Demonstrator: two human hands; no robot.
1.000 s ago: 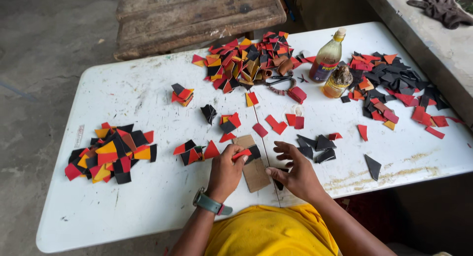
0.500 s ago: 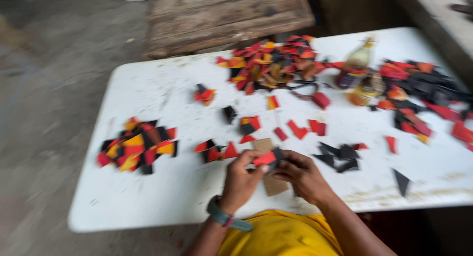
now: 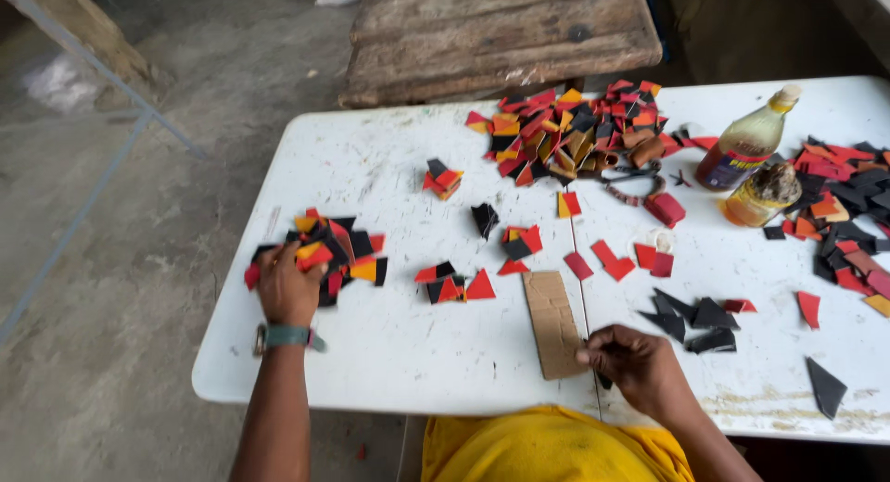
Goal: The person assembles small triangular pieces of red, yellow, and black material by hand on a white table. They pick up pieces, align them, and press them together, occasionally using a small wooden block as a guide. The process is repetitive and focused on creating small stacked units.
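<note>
My left hand (image 3: 289, 285) rests on the left pile of red, black and orange cut pieces (image 3: 324, 250) on the white table (image 3: 389, 352), fingers down among the pieces. My right hand (image 3: 635, 361) is curled at the near table edge, touching the lower right corner of a brown cardboard strip (image 3: 553, 323). Whether it pinches a small dark piece I cannot tell. A teal watch band (image 3: 286, 336) sits on the left wrist.
A big heap of pieces (image 3: 575, 134) lies at the back, another heap (image 3: 848, 218) at the right. A bottle (image 3: 749, 148) and a jar (image 3: 760, 195) stand between them. Black triangles (image 3: 695, 313) lie right of the strip. A wooden bench (image 3: 501, 37) stands beyond the table.
My left hand has left the cardboard strip and reached out to the left pile. My right hand stays by the strip. The view has swung left.
</note>
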